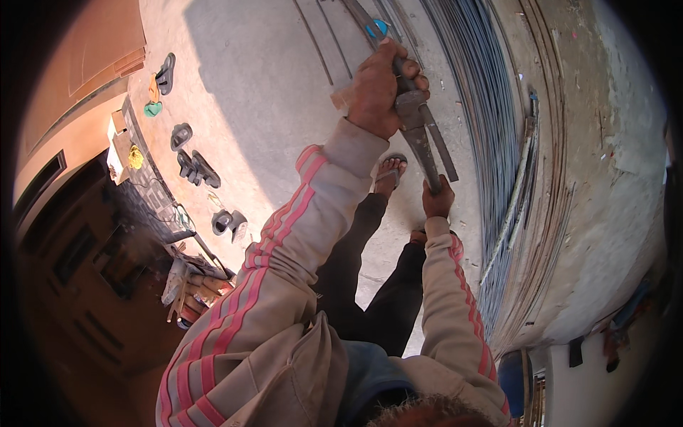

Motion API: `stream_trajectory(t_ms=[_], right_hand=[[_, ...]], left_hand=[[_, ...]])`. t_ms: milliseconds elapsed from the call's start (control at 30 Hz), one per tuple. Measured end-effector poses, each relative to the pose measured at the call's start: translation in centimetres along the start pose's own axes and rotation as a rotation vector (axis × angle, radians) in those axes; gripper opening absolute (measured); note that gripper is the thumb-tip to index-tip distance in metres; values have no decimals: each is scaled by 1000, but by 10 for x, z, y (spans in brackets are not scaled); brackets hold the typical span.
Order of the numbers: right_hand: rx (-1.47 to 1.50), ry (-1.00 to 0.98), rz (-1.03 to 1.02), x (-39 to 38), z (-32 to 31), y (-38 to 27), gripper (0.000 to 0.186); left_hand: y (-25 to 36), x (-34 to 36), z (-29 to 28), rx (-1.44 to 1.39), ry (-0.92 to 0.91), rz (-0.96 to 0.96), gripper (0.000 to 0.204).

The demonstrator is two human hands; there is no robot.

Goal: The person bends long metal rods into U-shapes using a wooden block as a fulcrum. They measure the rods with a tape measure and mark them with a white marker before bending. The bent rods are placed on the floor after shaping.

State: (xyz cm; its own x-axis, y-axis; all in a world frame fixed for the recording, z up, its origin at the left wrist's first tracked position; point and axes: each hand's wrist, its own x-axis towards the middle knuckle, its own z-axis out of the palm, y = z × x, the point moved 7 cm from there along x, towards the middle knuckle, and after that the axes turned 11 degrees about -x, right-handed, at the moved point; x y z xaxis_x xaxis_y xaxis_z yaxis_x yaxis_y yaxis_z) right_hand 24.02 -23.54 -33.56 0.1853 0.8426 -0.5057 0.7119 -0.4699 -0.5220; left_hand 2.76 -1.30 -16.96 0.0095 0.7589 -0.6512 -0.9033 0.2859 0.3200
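Note:
My left hand is wrapped round a long, dark metal tool, near a thick collar on it. Lower down, my right hand is closed round the tool's end. A short rod runs alongside the shaft below the collar, its lower end free beside my right hand. Beyond my left hand the tool continues toward the top of the picture, passing close to a small bright blue object. I cannot make out the tool's far end or its exact kind.
Long bundled metal rods lie along the wall on my right. Thin loose bars lie on the concrete floor ahead. Several sandals sit at the left, near a tiled step. My sandalled foot is just below the tool.

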Motion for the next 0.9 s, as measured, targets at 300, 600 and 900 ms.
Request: stream_trajectory(t_ms=[300,600,900], right_hand=[[139,-54,42,-7,24,-2,25],[128,24,-40,12,5,-35,15],[0,51,-96,11,-14,-27,17]], left_hand=[[-2,4,6,93,-39,2,30],[19,-4,25,86,-46,57,27],[13,-5,13,84,-24,91,30]])
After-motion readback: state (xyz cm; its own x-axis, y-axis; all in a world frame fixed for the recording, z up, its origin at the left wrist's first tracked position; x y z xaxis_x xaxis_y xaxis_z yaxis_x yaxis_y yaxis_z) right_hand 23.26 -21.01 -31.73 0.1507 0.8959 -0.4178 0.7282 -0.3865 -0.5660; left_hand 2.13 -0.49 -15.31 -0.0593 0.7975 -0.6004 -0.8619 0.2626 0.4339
